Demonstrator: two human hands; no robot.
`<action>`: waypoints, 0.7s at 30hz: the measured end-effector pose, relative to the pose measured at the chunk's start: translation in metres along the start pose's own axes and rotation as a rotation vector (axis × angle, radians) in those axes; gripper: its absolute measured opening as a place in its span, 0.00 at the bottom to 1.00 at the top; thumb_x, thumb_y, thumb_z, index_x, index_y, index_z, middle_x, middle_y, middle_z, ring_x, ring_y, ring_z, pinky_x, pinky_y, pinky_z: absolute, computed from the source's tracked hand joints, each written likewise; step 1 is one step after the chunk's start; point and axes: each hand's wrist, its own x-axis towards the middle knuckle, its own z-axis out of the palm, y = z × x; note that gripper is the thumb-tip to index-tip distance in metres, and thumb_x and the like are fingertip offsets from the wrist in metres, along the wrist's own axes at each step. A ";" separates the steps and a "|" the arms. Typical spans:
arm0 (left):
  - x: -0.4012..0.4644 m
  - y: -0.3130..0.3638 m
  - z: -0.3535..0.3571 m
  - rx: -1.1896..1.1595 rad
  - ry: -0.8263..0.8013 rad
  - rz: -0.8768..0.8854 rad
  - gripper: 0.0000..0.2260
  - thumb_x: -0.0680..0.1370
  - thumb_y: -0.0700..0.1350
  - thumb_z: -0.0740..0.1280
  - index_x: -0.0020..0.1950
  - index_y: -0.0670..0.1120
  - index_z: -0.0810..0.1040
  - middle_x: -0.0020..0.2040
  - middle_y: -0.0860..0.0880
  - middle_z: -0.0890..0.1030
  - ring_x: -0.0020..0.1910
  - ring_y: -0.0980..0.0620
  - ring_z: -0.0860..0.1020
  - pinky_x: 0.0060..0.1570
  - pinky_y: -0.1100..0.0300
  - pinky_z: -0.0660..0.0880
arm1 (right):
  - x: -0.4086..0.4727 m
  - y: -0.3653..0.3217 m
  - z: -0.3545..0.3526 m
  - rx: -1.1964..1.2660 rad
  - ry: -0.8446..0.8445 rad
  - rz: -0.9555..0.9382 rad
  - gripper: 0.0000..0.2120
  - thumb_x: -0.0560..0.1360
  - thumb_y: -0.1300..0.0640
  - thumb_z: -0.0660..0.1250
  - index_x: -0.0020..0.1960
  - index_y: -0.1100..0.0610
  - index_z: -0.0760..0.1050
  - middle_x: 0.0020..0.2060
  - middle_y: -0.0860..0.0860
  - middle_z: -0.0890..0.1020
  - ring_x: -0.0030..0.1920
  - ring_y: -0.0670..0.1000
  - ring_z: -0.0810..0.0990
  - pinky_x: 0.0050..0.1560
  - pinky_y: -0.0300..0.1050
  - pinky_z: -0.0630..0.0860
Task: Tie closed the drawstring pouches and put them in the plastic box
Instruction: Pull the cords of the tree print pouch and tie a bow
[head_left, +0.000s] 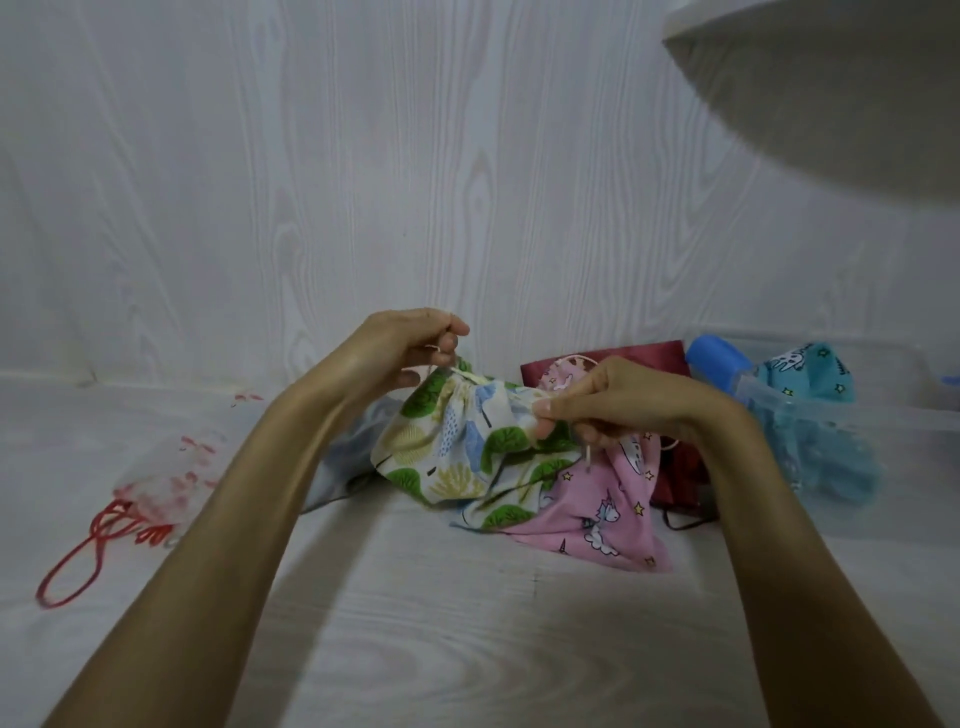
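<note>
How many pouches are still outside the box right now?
5 visible: tree-print pouch held by both hands, pink unicorn pouch and pale blue pouch under it, dark red pouch behind, sheer red-corded pouch far left. More may be hidden.

**Pouches and box, current state**

Tree-print pouch: white with green trees, mouth gathered, cream drawstring pulled out at both ends, held up over the pile. Pink unicorn pouch lies flat under it, partly covered. Dark red pouch behind, mostly hidden. Clear plastic box at right, blue latch, holds a teal unicorn pouch.
</note>
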 end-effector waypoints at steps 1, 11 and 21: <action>0.000 -0.001 0.000 0.023 -0.002 -0.007 0.11 0.81 0.47 0.58 0.45 0.50 0.79 0.31 0.57 0.74 0.30 0.61 0.73 0.31 0.64 0.63 | -0.001 -0.002 0.000 -0.010 -0.026 0.027 0.11 0.75 0.50 0.66 0.46 0.55 0.85 0.22 0.47 0.74 0.26 0.44 0.68 0.26 0.30 0.66; -0.012 0.004 0.041 0.277 -0.272 0.076 0.13 0.78 0.48 0.64 0.38 0.45 0.83 0.32 0.51 0.78 0.32 0.53 0.69 0.30 0.66 0.62 | -0.040 -0.040 -0.014 -0.033 0.230 -0.111 0.16 0.70 0.42 0.66 0.33 0.52 0.82 0.28 0.47 0.81 0.31 0.41 0.76 0.47 0.38 0.72; -0.012 -0.003 0.047 0.263 -0.353 0.006 0.14 0.80 0.49 0.62 0.42 0.46 0.84 0.33 0.58 0.83 0.28 0.60 0.73 0.31 0.68 0.68 | -0.009 -0.049 0.015 0.048 0.390 -0.439 0.12 0.80 0.49 0.57 0.57 0.45 0.77 0.57 0.40 0.80 0.59 0.35 0.75 0.61 0.34 0.69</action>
